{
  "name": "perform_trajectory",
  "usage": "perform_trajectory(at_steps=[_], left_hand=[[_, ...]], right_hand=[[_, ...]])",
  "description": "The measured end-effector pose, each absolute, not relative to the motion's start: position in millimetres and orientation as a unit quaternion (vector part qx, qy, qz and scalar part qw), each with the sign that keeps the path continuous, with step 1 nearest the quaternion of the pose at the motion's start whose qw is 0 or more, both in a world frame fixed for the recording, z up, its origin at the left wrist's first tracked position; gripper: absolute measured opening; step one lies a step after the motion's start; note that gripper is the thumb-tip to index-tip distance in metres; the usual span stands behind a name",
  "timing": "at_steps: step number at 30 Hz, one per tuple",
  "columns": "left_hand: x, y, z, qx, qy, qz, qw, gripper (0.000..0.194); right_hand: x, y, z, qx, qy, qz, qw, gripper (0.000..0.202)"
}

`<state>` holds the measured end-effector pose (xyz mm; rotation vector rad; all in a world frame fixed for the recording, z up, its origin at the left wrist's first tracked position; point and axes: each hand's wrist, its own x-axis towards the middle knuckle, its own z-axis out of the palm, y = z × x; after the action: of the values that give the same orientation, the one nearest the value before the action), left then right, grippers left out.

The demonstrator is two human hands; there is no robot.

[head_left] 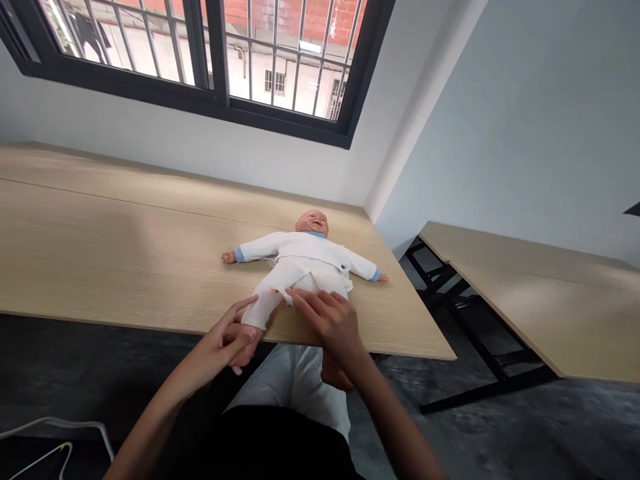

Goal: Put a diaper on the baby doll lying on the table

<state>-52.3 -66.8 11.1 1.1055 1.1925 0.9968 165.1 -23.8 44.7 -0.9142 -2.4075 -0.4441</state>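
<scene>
A baby doll (313, 223) lies on its back on the wooden table, arms spread, its legs reaching over the front edge. It wears a white top (310, 247) with blue collar and cuffs, and white pants (290, 272). My left hand (233, 337) is closed around the doll's lower leg, at the pant hem near its foot. Between the legs, the fingers of my right hand (325, 313) pinch the white cloth of the pants. A small gap in the cloth shows the doll's skin there. My right hand hides most of the doll's other leg; only its foot shows below.
The table (125, 253) runs along the wall under a barred window (215, 67). To the right, past a gap, stands another table (540, 287) with black folding legs (470, 320). White cables (65, 423) hang at the lower left.
</scene>
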Motion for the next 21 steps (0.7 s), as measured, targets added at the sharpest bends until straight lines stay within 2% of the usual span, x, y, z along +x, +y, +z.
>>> perform_trajectory(at_steps=[4,8,12,16,21], left_hand=[[-47.9,-67.9,7.4,0.503,0.525,0.41,0.551,0.078],[-50.6,-67.8,8.0,0.51,0.528,0.405,0.545,0.083],[-57.1,-70.1,11.1,0.517,0.52,0.385,0.561,0.091],[-59.9,-70.8,9.7,0.546,0.519,0.367,0.545,0.09],[-62.7,-68.8,6.1,0.561,0.531,0.336,0.539,0.091]], right_hand=[[153.4,-10.4,78.7,-0.258,-0.925,-0.232,0.154,0.035],[144.0,-12.5,86.5,-0.231,-0.929,-0.238,0.164,0.037],[152.7,18.8,95.2,-0.308,-0.904,-0.231,0.184,0.03],[164.5,85.6,105.7,-0.403,-0.883,-0.121,0.206,0.023],[169.3,155.3,90.5,-0.371,-0.88,0.065,0.289,0.031]])
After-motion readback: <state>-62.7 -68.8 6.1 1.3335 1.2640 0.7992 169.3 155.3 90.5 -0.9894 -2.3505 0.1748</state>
